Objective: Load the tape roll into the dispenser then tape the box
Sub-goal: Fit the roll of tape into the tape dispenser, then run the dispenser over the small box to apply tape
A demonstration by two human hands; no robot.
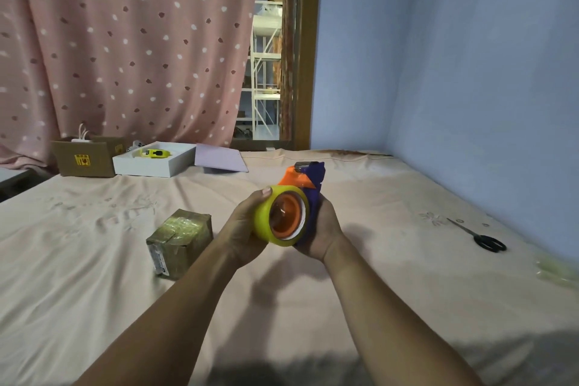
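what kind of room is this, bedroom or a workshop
Most likely a bedroom used for packing parcels. The work surface looks like a bed under a pink sheet, a dotted pink curtain hangs behind it, and storage shelving shows through the doorway.

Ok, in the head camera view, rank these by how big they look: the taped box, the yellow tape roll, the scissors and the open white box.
1. Open white box, though farthest away.
2. Taped box.
3. Yellow tape roll, close to the taped box and nearer the camera, so unsure.
4. Scissors.
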